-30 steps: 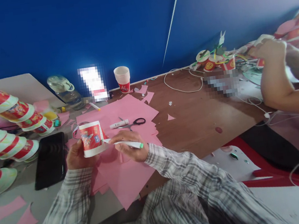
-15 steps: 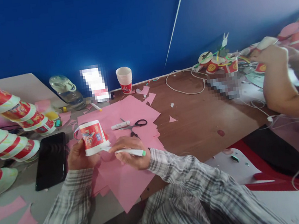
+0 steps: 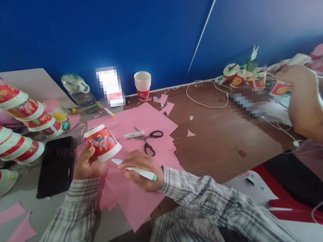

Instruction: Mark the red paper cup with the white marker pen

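Observation:
A red and white paper cup is tilted in my left hand, whose fingers and thumb grip its left side and bottom. My right hand is closed around a white marker with a green end. The marker's tip is just below the cup's edge, a small gap apart from it. Beneath both hands lie pink paper sheets. On the sheets, beyond my right hand, rest black-handled scissors and a white glue stick.
Stacked decorated cups rise at the left beside a black phone. A water bottle and a stack of cups stand along the blue wall. At the right, a co-worker's arm reaches over cups and a white cable.
The cup has turned and tilted in my left hand. The marker has come away from the cup's edge, slanting more steeply in my right hand. The whole view has shifted slightly.

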A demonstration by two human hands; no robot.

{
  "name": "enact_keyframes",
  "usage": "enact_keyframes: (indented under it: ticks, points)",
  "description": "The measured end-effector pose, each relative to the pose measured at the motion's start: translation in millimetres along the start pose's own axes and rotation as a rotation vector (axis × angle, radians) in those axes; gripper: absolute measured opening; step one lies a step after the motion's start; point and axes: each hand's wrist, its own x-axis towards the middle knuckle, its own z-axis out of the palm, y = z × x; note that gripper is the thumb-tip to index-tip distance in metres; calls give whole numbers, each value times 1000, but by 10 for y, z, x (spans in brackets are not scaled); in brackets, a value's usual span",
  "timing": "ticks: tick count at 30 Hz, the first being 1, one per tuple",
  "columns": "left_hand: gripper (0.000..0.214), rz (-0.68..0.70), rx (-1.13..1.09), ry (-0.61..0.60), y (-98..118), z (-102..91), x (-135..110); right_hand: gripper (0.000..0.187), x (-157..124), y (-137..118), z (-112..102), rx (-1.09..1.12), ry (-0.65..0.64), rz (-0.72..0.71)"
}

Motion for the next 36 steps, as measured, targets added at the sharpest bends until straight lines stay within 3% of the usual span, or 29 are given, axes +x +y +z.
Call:
enact_keyframes:
  ticks: [6,12,20,29,36]
  points:
    - [25,12,32,-17,7,-44,23,20,27,15,10,51,114,64]
    - [35,47,25,-24,2,-119,59,19,-10,23,18,16,227,106]
    - [35,39,55,-28,-21,-106,45,23,-58,75,53,-15,138,111]
    - [25,27,48,-95,-59,-54,15,23,-51,87,69,-72,140,11]
    - [35,2,6,-139,-131,-118,37,23,-44,84,44,-59,131,4]
